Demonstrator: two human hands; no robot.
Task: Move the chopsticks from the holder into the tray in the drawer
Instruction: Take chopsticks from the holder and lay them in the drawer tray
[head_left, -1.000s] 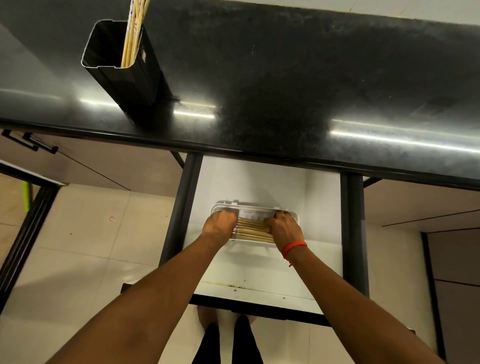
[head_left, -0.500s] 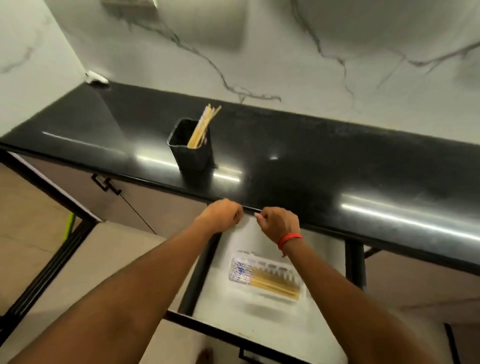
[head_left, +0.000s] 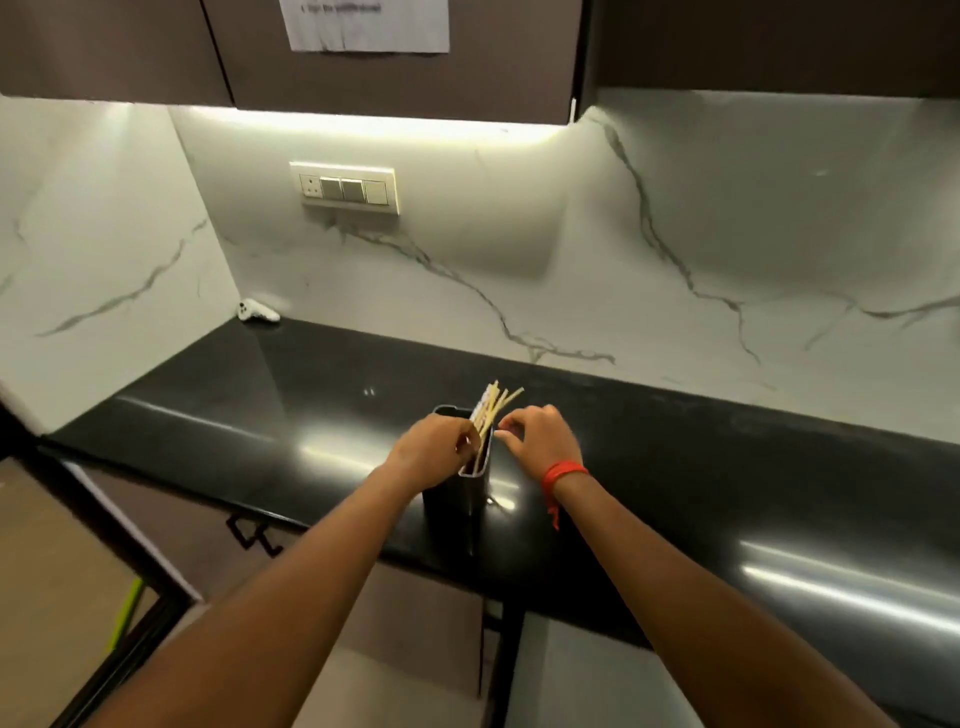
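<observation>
Several chopsticks (head_left: 496, 408) remain to be moved from the holder (head_left: 457, 493) on the counter (head_left: 727, 467), your left hand (head_left: 434, 447) curled at them, grip unclear, your right hand (head_left: 540, 436) loosely open alongside, the tray out of view.

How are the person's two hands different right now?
The right hand has a red band at its wrist; the left hand has a bare wrist. The left hand's fingers curl over the mouth of the black holder; the right hand is beside it, fingers loosely spread. Both are close to the chopsticks.
</observation>
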